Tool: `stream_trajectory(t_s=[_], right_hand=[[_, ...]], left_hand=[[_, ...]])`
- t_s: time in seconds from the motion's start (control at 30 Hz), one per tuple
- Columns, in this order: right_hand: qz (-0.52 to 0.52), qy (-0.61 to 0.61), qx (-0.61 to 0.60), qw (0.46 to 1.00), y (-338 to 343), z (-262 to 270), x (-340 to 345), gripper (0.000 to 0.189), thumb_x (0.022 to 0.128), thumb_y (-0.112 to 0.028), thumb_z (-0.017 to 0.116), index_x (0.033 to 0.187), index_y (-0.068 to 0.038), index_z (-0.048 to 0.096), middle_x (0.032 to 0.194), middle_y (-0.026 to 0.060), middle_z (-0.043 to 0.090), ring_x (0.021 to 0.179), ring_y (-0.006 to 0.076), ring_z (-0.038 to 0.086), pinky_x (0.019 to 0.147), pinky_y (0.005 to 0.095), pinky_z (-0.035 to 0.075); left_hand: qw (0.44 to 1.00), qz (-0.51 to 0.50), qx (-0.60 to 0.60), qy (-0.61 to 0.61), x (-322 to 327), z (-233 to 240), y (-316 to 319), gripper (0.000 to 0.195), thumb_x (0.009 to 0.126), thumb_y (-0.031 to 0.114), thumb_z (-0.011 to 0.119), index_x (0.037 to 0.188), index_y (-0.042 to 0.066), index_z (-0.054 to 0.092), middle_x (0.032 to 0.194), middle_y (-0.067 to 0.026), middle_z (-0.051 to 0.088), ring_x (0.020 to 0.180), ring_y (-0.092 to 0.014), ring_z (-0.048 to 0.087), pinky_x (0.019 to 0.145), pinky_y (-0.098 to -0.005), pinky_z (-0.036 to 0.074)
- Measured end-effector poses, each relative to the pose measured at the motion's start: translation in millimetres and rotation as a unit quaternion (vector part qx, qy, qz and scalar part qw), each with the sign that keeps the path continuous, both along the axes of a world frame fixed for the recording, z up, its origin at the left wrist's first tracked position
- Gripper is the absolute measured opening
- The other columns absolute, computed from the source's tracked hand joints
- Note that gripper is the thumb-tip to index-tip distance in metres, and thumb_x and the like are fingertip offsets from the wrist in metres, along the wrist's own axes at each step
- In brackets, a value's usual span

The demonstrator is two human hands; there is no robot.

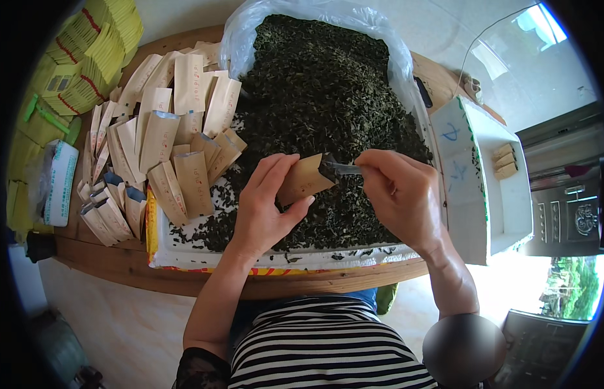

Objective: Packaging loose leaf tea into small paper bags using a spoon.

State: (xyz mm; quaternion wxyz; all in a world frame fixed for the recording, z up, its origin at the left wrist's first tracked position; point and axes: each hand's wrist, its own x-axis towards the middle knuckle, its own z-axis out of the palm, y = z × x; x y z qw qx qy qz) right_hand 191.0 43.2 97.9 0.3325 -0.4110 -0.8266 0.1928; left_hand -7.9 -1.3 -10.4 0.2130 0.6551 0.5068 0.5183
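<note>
My left hand grips a small kraft paper sachet, tilted so that its open mouth faces right. In my right hand is the handle of a translucent plastic spoon. The spoon's head is at the sachet's mouth, with dark leaves on it; how far it reaches inside I cannot tell. Beneath both hands spreads a large heap of dried dark green leaves, which looks like loose tea. It lies in a shallow white foam tray, with a clear plastic bag around its far side.
Many kraft sachets are piled left of the heap, several with open mouths. Yellow packets stand stacked at the far left, near a green plastic tool. At right, a white foam box holds a few sachets. The wooden table edge curves before me.
</note>
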Motion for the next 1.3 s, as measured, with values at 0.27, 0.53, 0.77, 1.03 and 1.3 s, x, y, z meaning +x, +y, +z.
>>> stream_trajectory(t_s=[0.27, 0.53, 0.77, 1.03, 1.3], right_hand=[[0.174, -0.118, 0.252, 0.945, 5, 8, 1, 0.020, 0.075, 0.012, 0.061, 0.094, 0.006, 0.065, 0.073, 0.0085, 0.064, 0.057, 0.0172, 0.059, 0.048, 0.0310, 0.043], [0.160, -0.066, 0.317, 0.933, 5, 10, 3, 0.023, 0.074, 0.010, 0.063, 0.096, 0.006, 0.065, 0.075, 0.0106, 0.065, 0.055, 0.0175, 0.059, 0.047, 0.0298, 0.043], [0.131, -0.045, 0.318, 0.938, 0, 4, 7, 0.027, 0.075, 0.013, 0.063, 0.101, 0.006, 0.066, 0.077, 0.0134, 0.066, 0.061, 0.0201, 0.063, 0.051, 0.0313, 0.048], [-0.174, -0.042, 0.160, 0.971, 0, -15, 75, 0.015, 0.085, 0.005, 0.065, 0.099, 0.000, 0.071, 0.074, 0.0078, 0.066, 0.063, 0.0087, 0.060, 0.055, 0.0228, 0.046], [-0.228, 0.146, -0.225, 0.936, 20, -64, 91, 0.014, 0.091, -0.007, 0.060, 0.095, 0.002, 0.070, 0.063, 0.0010, 0.057, 0.051, 0.0075, 0.051, 0.046, 0.0220, 0.037]], left_hand=[[0.996, -0.007, -0.033, -0.077, -5, -1, 0, 0.054, 0.074, 0.005, 0.076, 0.125, 0.004, 0.059, 0.120, -0.0075, 0.058, 0.107, -0.018, 0.059, 0.090, -0.0304, 0.049], [0.991, -0.028, -0.051, -0.124, -8, -6, 0, 0.058, 0.078, 0.005, 0.076, 0.131, 0.004, 0.054, 0.125, -0.0057, 0.053, 0.112, -0.016, 0.057, 0.093, -0.0310, 0.049], [0.985, -0.022, -0.048, -0.162, -3, -5, 1, 0.055, 0.076, 0.005, 0.077, 0.127, 0.004, 0.056, 0.121, -0.0075, 0.056, 0.109, -0.019, 0.058, 0.091, -0.0319, 0.050], [0.996, 0.065, 0.053, -0.006, -2, -2, 1, 0.058, 0.070, -0.002, 0.080, 0.124, 0.004, 0.058, 0.121, -0.0119, 0.057, 0.106, -0.026, 0.061, 0.087, -0.0343, 0.052], [0.996, 0.067, 0.052, 0.027, -1, -3, 1, 0.056, 0.072, 0.000, 0.079, 0.124, 0.003, 0.058, 0.122, -0.0127, 0.056, 0.105, -0.028, 0.061, 0.088, -0.0349, 0.052]])
